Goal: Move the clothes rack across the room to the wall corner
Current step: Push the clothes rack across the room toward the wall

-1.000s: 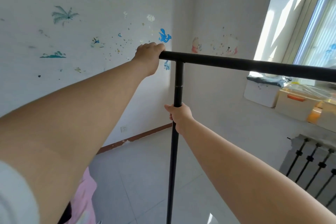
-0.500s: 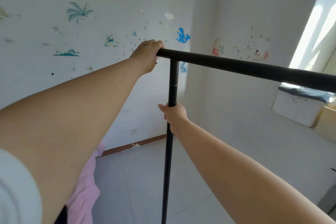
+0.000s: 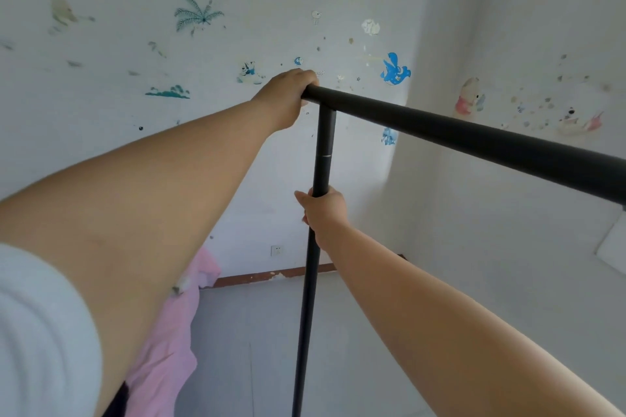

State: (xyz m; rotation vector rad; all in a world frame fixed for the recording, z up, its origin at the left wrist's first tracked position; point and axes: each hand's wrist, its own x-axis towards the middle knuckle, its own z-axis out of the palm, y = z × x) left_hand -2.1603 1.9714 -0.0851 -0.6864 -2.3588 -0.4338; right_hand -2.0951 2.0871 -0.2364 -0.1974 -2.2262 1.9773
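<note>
Both grips closed on clothes rack (image 3: 474, 139): left hand (image 3: 288, 91) at top-bar end, right hand (image 3: 323, 210) on upright. Best kept level, steered toward wall corner (image 3: 411, 145), clear of pink fabric (image 3: 169, 342).

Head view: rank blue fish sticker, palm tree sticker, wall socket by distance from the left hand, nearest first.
From the left hand, gripping the rack's top bar end:
1. Blue fish sticker, just right of it.
2. Palm tree sticker, up-left.
3. Wall socket, low, near the baseboard.

Clothes rack (image 3: 474, 135): matt black tubing, smooth, probably painted metal. Wall (image 3: 118, 132): matt white, finely textured, with worn stickers. Pink cloth (image 3: 169, 342): soft. Floor (image 3: 257, 332): pale, smooth tile.
</note>
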